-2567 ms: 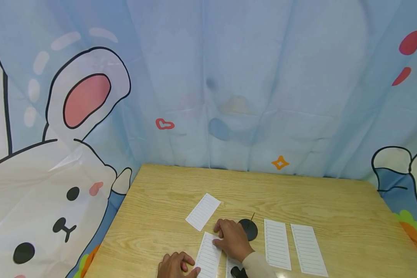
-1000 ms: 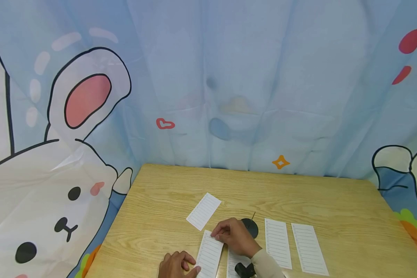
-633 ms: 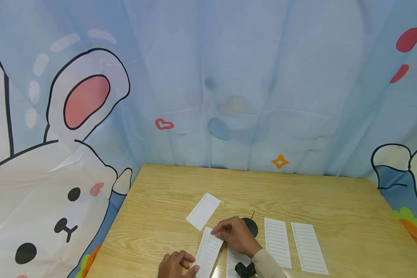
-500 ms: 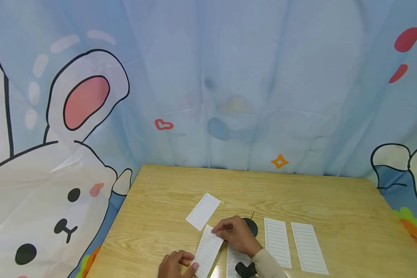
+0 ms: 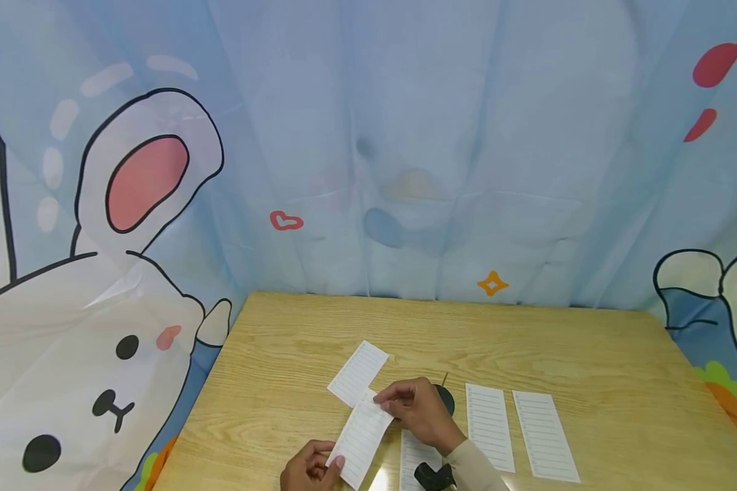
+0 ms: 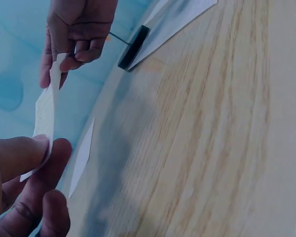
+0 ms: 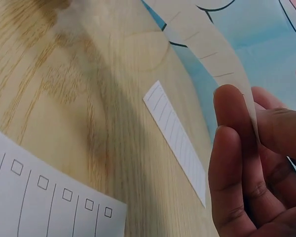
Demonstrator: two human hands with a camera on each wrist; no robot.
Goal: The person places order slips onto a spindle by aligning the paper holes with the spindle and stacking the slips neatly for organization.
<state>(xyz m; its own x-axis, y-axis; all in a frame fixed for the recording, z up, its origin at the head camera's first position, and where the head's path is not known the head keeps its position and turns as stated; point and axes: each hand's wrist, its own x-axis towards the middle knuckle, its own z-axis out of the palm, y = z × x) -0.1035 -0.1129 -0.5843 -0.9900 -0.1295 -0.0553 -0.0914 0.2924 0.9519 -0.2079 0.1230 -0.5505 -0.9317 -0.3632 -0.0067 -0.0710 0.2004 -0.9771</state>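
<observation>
Both hands hold one lined checklist slip [image 5: 364, 433] off the table. At its near left corner, my left hand [image 5: 307, 466] pinches the paper between thumb and fingers. The far right corner is pinched by my right hand [image 5: 424, 413]. In the left wrist view the slip [image 6: 48, 108] bends a little between the two hands. Just behind the right hand stands a black disc [image 5: 445, 399] with a thin upright rod, partly hidden by that hand. Under the right forearm lies another slip [image 5: 413, 453], whose printed checkboxes show in the right wrist view.
Two more slips, one inner [image 5: 490, 427] and one outer [image 5: 546, 436], lie side by side on the right. A tilted slip [image 5: 357, 372] lies farther back on the left. The wooden table [image 5: 565, 341] ends at a blue printed curtain [image 5: 319, 150].
The slip lay on the table between both hands; now it is raised and has shifted up and left. My right hand has closed on its corner, and my left thumb and fingers grip it.
</observation>
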